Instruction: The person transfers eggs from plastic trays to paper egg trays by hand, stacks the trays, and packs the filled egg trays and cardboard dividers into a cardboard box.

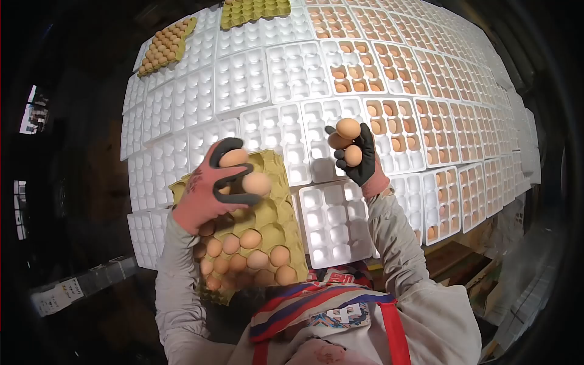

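Over the upper part of a yellow-green egg tray (281, 210), my left hand (210, 185) in a pink and black glove grips brown eggs (257, 184) between its fingers. More brown eggs (250, 238) fill the lower part of that tray, while several of its cups are bare. My right hand (363, 159), gloved the same way, is closed around several brown eggs (348, 129) above the white foam trays. Below and left of it lies an empty white foam tray (336, 214). To its right, a white tray (395, 167) is partly filled with eggs.
Rows of white foam trays (241, 76) cover the surface; those on the right (438, 131) hold eggs. At the back left sits a yellow-green tray with eggs (167, 45), and another yellow-green tray (255, 13) is at the top. Cardboard boxes (465, 264) stand at the lower right.
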`<state>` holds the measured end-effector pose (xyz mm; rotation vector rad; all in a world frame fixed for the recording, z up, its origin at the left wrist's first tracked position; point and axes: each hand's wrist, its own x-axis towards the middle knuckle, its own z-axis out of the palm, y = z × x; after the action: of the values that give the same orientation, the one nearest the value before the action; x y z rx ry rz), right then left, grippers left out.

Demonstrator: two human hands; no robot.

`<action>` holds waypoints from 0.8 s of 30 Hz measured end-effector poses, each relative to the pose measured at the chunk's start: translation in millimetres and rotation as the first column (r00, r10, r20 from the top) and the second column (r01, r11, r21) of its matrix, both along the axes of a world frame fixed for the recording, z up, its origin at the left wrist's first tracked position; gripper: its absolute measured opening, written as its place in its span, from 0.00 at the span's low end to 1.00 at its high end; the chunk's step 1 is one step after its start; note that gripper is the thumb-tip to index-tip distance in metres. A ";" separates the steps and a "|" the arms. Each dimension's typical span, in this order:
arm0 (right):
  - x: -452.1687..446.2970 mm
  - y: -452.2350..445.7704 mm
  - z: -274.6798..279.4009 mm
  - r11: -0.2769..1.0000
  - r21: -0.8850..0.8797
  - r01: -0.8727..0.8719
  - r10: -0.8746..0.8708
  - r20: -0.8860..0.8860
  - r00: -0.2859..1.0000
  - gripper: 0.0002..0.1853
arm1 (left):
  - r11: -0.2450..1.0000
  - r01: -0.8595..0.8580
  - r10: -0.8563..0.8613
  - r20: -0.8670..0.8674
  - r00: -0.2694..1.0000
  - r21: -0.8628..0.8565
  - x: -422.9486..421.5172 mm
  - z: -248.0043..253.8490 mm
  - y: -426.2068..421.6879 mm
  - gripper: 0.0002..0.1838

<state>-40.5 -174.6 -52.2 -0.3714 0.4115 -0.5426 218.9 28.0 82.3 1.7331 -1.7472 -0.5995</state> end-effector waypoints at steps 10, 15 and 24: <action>7.0 -85.8 -17.3 0.015 -0.468 -0.884 -0.663 -0.666 0.341 0.27 | 0.837 0.221 -0.390 0.263 0.883 0.500 -24.2 -143.7 -230.6 0.30; 28.8 -119.3 -41.8 0.052 -0.832 -0.553 -0.796 -0.369 0.480 0.22 | 0.928 0.104 -0.090 -0.057 0.994 0.356 -50.5 -146.4 -277.6 0.26; 25.5 -78.1 -31.6 0.387 -0.910 -0.148 -0.656 -0.385 0.650 0.28 | 0.986 0.033 -0.007 0.158 0.987 -0.162 -49.0 -68.7 -209.8 0.25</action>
<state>-15.1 -252.7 -83.8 -1.6870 0.9658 -0.9594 170.0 -181.8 13.5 1.6879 -1.8672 -0.3234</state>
